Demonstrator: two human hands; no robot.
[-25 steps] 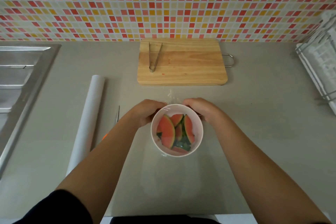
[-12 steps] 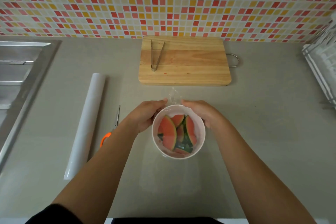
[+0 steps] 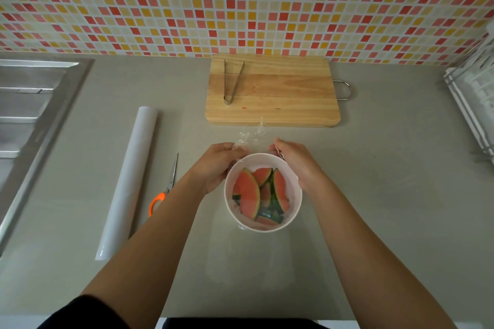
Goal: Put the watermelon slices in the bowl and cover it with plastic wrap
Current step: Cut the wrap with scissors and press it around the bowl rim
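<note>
Left hand (image 3: 217, 167): curled on the far-left side of the bowl (image 3: 294, 215), fingers closed, pinching a bunched edge of plastic wrap (image 3: 247, 139).
Right hand (image 3: 295, 161): on the far-right side of the bowl, fingers closed over the wrap edge against the rim.
Watermelon slices (image 3: 258, 195): all in the bowl, red faces up, green rind toward the near side. None left on the cutting board (image 3: 280, 96).
Bowl: white, on the counter (image 3: 387, 195) between the hands, just in front of the board.
Wrap: a crumpled tuft stands up behind the bowl between the two hands; a clear sheet appears to lie across the top, hard to make out.
Change: a second ago both hands sat low at the far rim with little wrap showing; now the loose tuft stands higher and clearer and the hands have opened slightly apart. Bowl and slices unmoved.
Meaning: filling looks done; the work is now sealing. My read is that the far edge is being gathered and tucked, with the near rim yet to be pressed down.
Idle: roll (image 3: 128, 181), scissors (image 3: 165, 189) left of the bowl; tongs (image 3: 232, 80) on the board.
</note>
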